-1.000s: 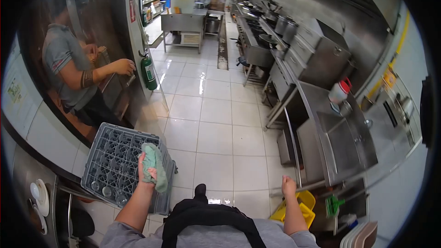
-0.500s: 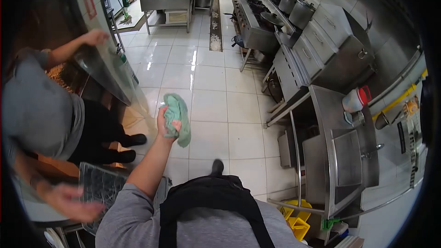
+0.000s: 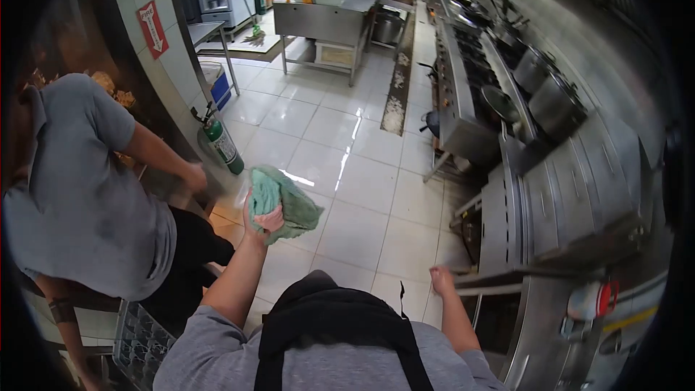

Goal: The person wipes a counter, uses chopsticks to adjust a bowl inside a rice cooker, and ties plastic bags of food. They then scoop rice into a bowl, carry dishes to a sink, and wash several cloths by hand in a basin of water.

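Observation:
A crumpled green cloth (image 3: 293, 206) with a pink piece hangs from my left hand (image 3: 253, 226), whose fingers are wrapped round it and mostly hidden by it. On the right, beside the metal counter, my right hand (image 3: 440, 281) is held low at the end of my bent arm. It looks small, and its fingers are too unclear to read. White floor tiles lie beneath both hands.
A co-worker (image 3: 101, 188) in a grey shirt leans at the left, near a black crate (image 3: 141, 344). Beyond stand a green extinguisher (image 3: 222, 146) and a steel table (image 3: 318, 29). A stove (image 3: 470, 94) and steel drawers (image 3: 579, 188) line the right.
The view has turned, shifting the kitchen to the right. My right hand has come into view. The cloth spreads wider in my left hand. The co-worker has bent and lowered an arm.

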Motion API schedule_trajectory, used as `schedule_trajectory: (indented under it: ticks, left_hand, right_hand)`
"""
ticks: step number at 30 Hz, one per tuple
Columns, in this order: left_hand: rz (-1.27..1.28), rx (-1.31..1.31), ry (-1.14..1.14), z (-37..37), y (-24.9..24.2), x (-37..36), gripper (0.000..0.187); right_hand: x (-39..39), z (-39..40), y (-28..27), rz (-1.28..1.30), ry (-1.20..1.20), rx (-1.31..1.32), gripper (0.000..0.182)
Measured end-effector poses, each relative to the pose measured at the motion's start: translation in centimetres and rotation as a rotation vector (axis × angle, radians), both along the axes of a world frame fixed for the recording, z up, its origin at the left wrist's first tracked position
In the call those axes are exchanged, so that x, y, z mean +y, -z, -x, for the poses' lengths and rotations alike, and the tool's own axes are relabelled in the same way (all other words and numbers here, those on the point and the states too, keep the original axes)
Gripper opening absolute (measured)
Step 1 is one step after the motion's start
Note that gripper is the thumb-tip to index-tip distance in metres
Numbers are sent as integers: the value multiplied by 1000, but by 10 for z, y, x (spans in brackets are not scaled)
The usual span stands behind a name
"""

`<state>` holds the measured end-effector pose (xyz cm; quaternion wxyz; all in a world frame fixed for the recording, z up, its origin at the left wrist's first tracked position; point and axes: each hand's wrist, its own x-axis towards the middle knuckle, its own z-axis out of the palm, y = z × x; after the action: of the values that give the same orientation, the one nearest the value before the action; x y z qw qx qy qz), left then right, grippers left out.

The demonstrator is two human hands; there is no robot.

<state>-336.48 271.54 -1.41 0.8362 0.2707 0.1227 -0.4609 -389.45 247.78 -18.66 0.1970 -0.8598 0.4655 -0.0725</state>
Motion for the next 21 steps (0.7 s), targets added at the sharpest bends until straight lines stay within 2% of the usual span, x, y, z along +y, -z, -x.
schedule_trajectory:
  ticks: [1, 2, 3, 4, 5, 6, 7, 8, 9, 10, 12, 13, 16, 17, 18, 20, 21]
  left_hand:
    - [325, -99, 223, -26, 26, -6, 56]
    - [647, -206, 451, -49, 41, -19, 60]
    - [648, -213, 439, -62, 38, -39, 60]
    - [764, -161, 492, -73, 28, -61, 64]
    - [879, -108, 549, -88, 21, -84, 68]
    - [883, -116, 547, -110, 20, -109, 68]
    - [632, -110, 411, -131, 21, -138, 69]
    - [378, -91, 272, -146, 22, -163, 71]
    - [-140, 8, -131, -129, -55, -212, 69]
    - [-133, 15, -143, -144, -63, -238, 69]
    - [-94, -90, -11, -180, -70, -281, 66]
    - [245, -63, 286, -232, -9, -292, 58]
    - [137, -218, 245, -271, -32, -348, 54]
    - [59, -178, 134, -280, -43, -366, 51]
    - [56, -187, 117, -307, -28, -381, 51]
    - [615, -154, 383, -371, 15, -396, 50]
    - [435, -122, 231, -392, 16, -399, 48]
  right_hand:
    - [-30, -42, -24, 13, 10, -162, 32]
    - [-53, -72, -41, 16, -7, -163, 32]
    - [-73, -97, -55, -154, 67, -269, 35]
    - [-95, -123, -59, -329, 144, -372, 37]
    - [-119, -129, -40, -253, 115, -182, 37]
    - [-143, -118, -5, -169, 87, 8, 37]
    - [-152, -103, 22, -193, 132, 46, 34]
    - [-152, -87, 30, -273, 102, 252, 36]
    - [-156, -69, 37, -482, 37, 503, 35]
    - [-162, -55, 49, -534, -49, 622, 35]
    - [-173, -58, 42, -603, -2, 633, 35]
    - [-183, -70, 34, -623, 60, 602, 35]
    - [-239, -119, 23, -650, 147, 550, 35]
    - [-261, -138, 23, -656, 155, 539, 35]
    - [-286, -159, 25, -658, 149, 532, 35]
    - [-341, -206, 33, -645, 93, 549, 35]
    - [-373, -230, 36, -635, 62, 556, 35]
